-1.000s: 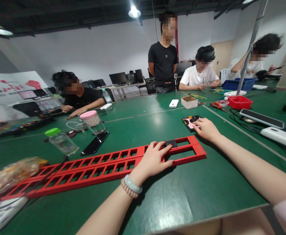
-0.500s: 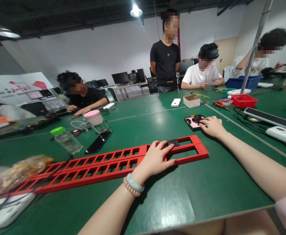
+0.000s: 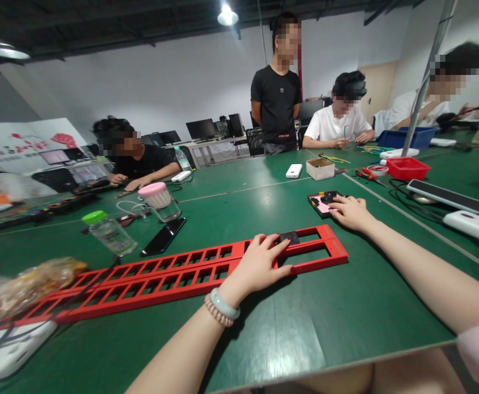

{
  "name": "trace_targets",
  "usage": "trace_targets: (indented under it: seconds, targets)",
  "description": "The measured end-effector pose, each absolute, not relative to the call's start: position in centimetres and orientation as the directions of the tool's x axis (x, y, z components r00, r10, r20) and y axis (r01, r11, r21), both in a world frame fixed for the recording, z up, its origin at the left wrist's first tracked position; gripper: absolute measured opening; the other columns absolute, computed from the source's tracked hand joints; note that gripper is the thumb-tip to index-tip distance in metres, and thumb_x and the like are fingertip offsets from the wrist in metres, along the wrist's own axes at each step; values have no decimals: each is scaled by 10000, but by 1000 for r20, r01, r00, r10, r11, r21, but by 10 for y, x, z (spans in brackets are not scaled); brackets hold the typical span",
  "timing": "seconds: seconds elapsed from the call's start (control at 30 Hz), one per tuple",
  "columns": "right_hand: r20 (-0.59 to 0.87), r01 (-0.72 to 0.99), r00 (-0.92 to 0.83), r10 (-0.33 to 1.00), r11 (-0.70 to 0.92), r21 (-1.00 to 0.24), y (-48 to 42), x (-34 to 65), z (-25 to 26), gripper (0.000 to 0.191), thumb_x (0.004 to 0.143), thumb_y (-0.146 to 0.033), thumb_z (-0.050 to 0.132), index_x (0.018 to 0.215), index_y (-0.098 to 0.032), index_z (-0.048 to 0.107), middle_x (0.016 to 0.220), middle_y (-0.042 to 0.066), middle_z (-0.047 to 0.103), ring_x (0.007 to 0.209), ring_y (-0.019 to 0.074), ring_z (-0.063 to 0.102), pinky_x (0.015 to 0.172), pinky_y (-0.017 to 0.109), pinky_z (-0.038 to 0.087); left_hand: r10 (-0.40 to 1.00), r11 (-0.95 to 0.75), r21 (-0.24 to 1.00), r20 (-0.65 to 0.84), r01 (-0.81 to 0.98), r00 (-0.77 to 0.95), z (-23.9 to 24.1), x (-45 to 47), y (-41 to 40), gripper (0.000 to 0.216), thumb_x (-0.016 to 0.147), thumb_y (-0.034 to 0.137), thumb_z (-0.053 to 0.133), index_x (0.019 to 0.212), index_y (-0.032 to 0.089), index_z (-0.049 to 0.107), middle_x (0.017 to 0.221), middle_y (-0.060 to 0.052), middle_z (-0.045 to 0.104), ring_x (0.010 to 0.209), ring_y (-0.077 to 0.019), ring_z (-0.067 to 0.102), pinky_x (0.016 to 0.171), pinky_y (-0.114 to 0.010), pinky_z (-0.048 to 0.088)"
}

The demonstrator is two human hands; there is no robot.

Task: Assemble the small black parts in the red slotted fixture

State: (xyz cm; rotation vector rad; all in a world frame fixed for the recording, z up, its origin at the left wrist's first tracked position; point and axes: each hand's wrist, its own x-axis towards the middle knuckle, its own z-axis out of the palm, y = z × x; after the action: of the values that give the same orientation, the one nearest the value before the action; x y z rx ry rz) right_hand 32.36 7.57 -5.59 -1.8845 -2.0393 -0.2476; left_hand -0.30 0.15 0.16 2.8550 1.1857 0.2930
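Frame (image 3: 238, 250) at lower centre, left end obscured by plastic bag (image 3: 38, 282), red, slotted, left hand (image 3: 260, 265) spread, partly covering black block (image 3: 292, 237), right hand (image 3: 352, 212) at tray (image 3: 322, 208), grip unclear

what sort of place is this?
Probably a light assembly workshop: people gather around a large green table, with pliers and a red slotted frame on it. Monitors behind suggest a shared office or lab space.

A long red slotted frame (image 3: 238, 250) lies flat, back from the worktop's (image 3: 387, 312) near edge; a flat black block (image 3: 289, 237) sits at its far row, rightward. Beyond, a shallow pink-based black tray (image 3: 318, 210) holds black pieces (image 3: 330, 198).
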Motion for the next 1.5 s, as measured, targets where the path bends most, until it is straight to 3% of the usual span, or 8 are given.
trace_targets:
  seconds: [0.47,1.03,1.5]
  targets:
    - [319,991,-56,946,92,-100,77,324,-55,422,886,-519,307,1086,-376,650,1309,24,523,1107,331,427,851,523,290,701,-711,84,167,699,693,0,-3,2,607,810,576,493,1337,280,435,1351,-72,436,1181,-293,348,1015,-468,322]
    - [328,978,-132,935,176,-108,78,325,-55,425,913,-449,304,1022,-291,684,1235,75,547,1038,261,497,870,478,289,703,-709,79,154,701,694,0,-3,3,621,816,582,476,1357,285,407,1359,-70,424,1182,-295,342,1020,-467,317]
    - [329,979,-78,941,134,-152,78,324,-54,460,897,-526,294,1004,-334,699,1218,80,504,1010,275,499,853,477,307,706,-705,58,146,707,693,0,-2,3,618,818,579,477,1356,282,407,1364,-68,417,1183,-294,341,1024,-460,315]
